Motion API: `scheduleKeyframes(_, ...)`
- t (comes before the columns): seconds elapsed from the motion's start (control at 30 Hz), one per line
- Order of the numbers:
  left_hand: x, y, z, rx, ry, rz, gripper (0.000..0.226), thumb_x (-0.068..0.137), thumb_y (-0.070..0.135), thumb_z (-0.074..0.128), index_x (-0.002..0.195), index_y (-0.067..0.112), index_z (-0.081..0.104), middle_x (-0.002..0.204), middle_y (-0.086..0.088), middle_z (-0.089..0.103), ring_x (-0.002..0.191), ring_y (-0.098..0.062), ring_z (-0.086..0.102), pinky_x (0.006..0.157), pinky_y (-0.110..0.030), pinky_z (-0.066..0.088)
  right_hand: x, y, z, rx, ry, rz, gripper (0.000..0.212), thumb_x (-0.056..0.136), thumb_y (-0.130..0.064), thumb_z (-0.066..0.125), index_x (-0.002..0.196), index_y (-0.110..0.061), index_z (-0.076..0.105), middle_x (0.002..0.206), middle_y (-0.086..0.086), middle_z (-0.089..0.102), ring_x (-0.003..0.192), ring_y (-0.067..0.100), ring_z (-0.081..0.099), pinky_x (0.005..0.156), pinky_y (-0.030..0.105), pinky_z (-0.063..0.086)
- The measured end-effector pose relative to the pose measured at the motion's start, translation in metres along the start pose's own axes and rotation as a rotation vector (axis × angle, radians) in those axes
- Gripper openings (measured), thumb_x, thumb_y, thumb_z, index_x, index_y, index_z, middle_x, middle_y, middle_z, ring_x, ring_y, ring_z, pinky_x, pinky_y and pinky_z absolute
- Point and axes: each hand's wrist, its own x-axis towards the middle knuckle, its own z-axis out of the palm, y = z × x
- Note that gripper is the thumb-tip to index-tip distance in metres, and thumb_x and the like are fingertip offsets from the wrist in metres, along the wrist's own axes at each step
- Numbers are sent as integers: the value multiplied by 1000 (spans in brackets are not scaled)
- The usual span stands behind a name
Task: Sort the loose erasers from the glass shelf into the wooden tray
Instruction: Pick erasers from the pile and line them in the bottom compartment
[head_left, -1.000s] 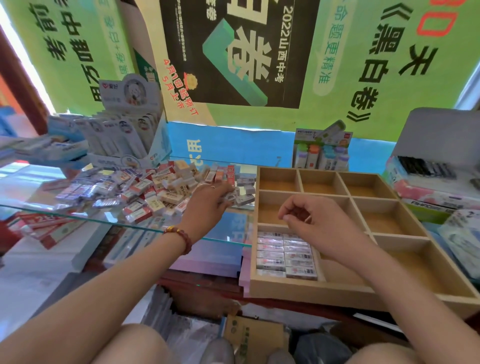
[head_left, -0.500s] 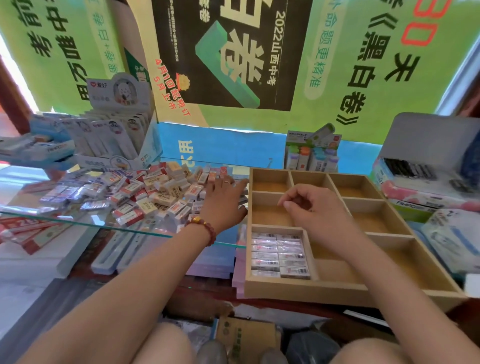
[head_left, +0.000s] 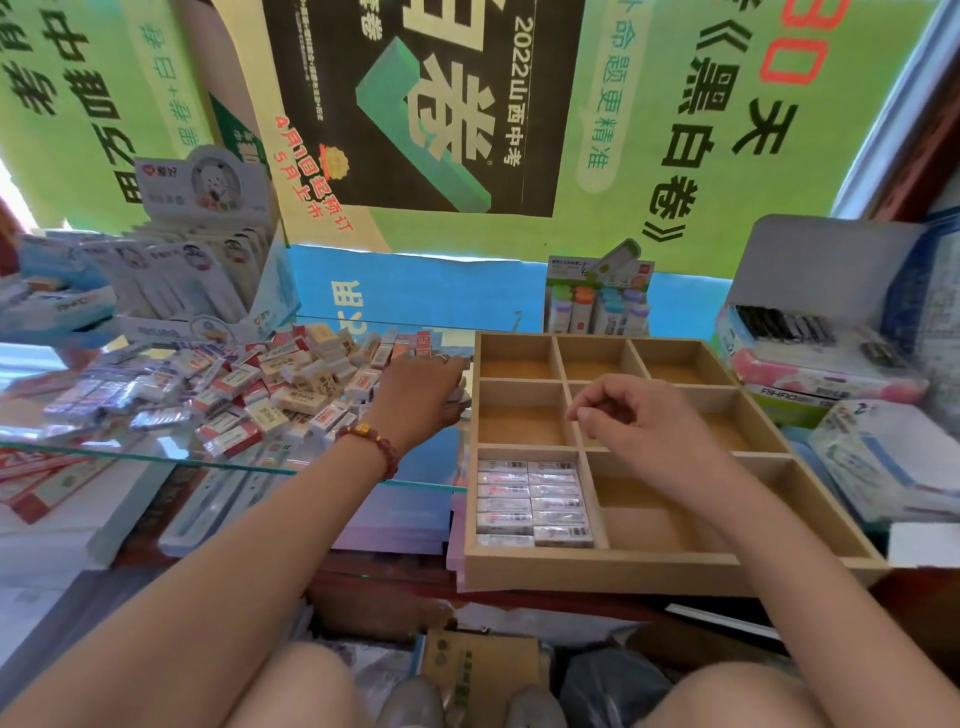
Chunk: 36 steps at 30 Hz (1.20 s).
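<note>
Glass shelf (head_left: 78, 434) bears erasers (head_left: 291, 382) under left hand (head_left: 420, 391).

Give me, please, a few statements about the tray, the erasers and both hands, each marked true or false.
1. The sorted erasers lie in the near-left compartment of the wooden tray. True.
2. The left hand rests in the tray. False: it is on the loose erasers on the glass shelf.
3. The right hand hovers over the tray. True.
4. The bracelet is on the right wrist. False: it is on the left wrist.
</note>
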Motion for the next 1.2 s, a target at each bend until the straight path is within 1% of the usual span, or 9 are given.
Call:
scheduleKeyframes(0.27, -4, -8, 2, -313, -107, -21, 26, 85, 30, 65, 102, 15, 51, 95, -4, 63, 85, -23, 59, 68, -27, 38, -1, -2, 1, 2, -50, -25, 18, 92, -19, 58, 80, -30, 64, 74, -15, 59, 69, 0, 51, 63, 13, 35)
scheduleKeyframes(0.37, -6, -7, 7, -375, -127, -52, 28, 85, 23, 66, 105, 15, 50, 99, -4, 61, 89, -22, 56, 72, -27, 38, -1, -3, 3, -5, -75, -33, 17, 92, -19, 58, 81, -30, 65, 74, -15, 60, 70, 0, 52, 64, 13, 36)
scheduleKeyframes(0.53, -15, -12, 16, -503, -60, -48, 33, 75, 3, 62, 96, 22, 45, 93, -1, 58, 89, -20, 51, 83, -33, 39, 1, -3, 5, -1, -111, -38, 14, 91, -21, 59, 82, -29, 67, 74, -14, 63, 70, 0, 55, 64, 13, 39)
scheduleKeyframes(0.67, -19, -11, 14, -680, 11, -11, 33, 72, -7, 56, 99, 13, 58, 98, -2, 63, 93, -19, 57, 82, -32, 46, 2, -3, 6, -6, -128, -58, 14, 90, -22, 60, 81, -30, 67, 75, -14, 63, 71, -1, 56, 63, 12, 39)
scheduleKeyframes(0.8, -21, -12, -3, -945, 132, -189, 20, 83, 1, 61, 97, 15, 62, 100, 0, 64, 93, -11, 58, 77, -18, 45, 0, -3, 5, -25, -145, -63, 14, 91, -24, 59, 81, -31, 66, 75, -15, 63, 67, -4, 54, 61, 10, 38)
scheduleKeyframes(0.9, -22, -17, -24, -1200, 178, -390, 14, 88, 14, 64, 101, 11, 62, 104, -7, 66, 87, -12, 62, 76, -23, 53, 0, -1, 4, -20, -154, -70, 13, 91, -24, 59, 83, -32, 66, 76, -13, 63, 68, -3, 55, 61, 10, 39)
scheduleKeyframes(1.03, -22, -10, -62, -1461, 126, -484, 10, 88, 6, 61, 95, 8, 54, 105, -14, 68, 80, -13, 67, 62, -21, 55, 0, -2, 3, 0, -129, -132, 15, 92, -26, 58, 103, -37, 58, 81, -13, 57, 71, 0, 53, 64, 13, 42)
scheduleKeyframes(1.13, -23, 12, -91, -1356, -30, -400, 21, 81, 7, 69, 92, 9, 51, 97, -10, 66, 73, -12, 66, 59, -17, 54, 0, -10, 3, 140, -61, -219, 43, 91, -28, 57, 125, -51, 43, 102, -17, 53, 81, 2, 56, 69, 16, 46)
scheduleKeyframes(1.2, -28, 27, -100, -1273, -151, -295, 21, 78, 9, 73, 86, 14, 54, 92, -8, 65, 76, -15, 65, 70, -26, 57, -3, -17, 6, 151, -40, -295, 56, 92, -24, 57, 133, -55, 34, 117, -20, 45, 91, -2, 53, 77, 13, 47)
